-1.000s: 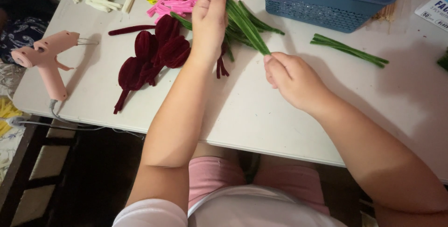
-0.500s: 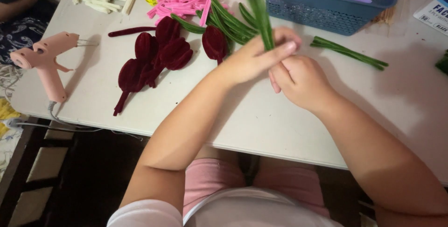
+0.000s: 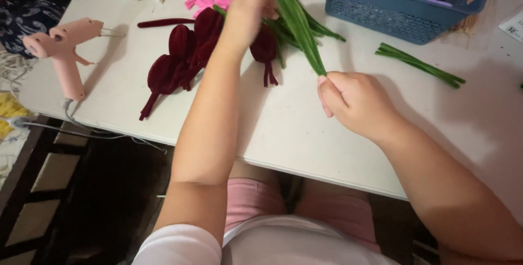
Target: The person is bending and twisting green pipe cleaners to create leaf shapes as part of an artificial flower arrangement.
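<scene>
Your left hand [image 3: 256, 3] has slid up the green stems [image 3: 299, 25] since a moment ago, now blurred near their tips, fingers closed round them. Your right hand [image 3: 354, 101] pinches the bottom ends tight, above the white bench [image 3: 283, 129]. They look light, fuzzy and bendy, so grip low where they bunch. Dark red petals [image 3: 180, 58] lie just left.

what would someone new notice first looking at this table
Most likely the bunch of green stems at the centre, pinched at its lower end by the right hand and gripped higher up by the left hand. Next, the dark red petal shapes spread on the white table to the left, and the pink glue gun near the left edge.
</scene>
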